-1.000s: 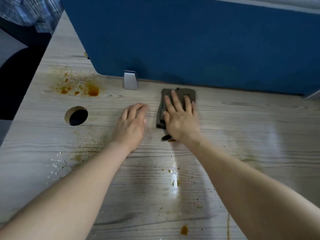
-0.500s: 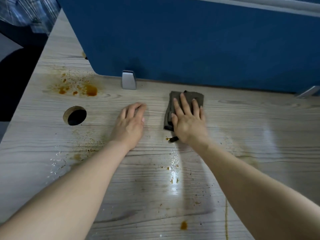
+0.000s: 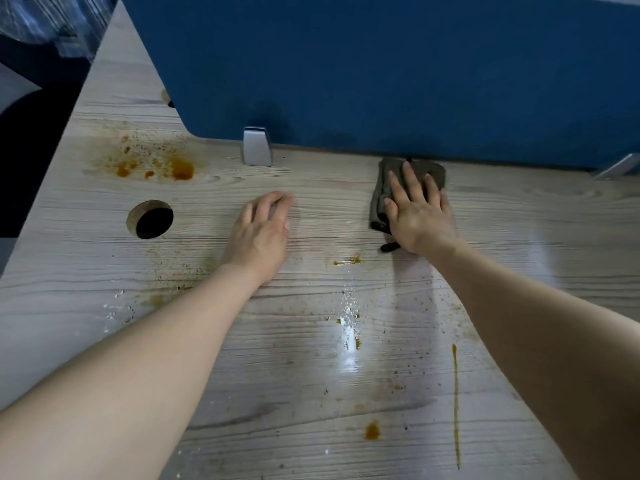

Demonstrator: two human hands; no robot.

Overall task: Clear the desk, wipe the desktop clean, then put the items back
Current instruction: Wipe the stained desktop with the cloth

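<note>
**Cloth pressed flat at the far edge of a stained desk**

The right hand lay flat on a folded dark grey cloth, fingers straight and spread, pressing it onto the desktop without curling round it. The cloth sat at the far side of the desk, its far edge close against the foot of the blue partition; a small dark strip, possibly a loop or tag of the cloth, stuck out at the near left of the palm. The left hand rested on the bare wood to the left, well apart from the cloth, its fingers loosely bent and holding nothing.

Orange-brown stains spread across the far left of the desktop, beyond a round cable hole. A silver bracket stood at the partition's foot between the stains and the cloth. A small orange smear lay between the 2 hands, slightly nearer. Nearer still were a wet, shiny streak, 1 orange spot and a thin orange line running toward the near edge on the right, with dark specks scattered around.
</note>
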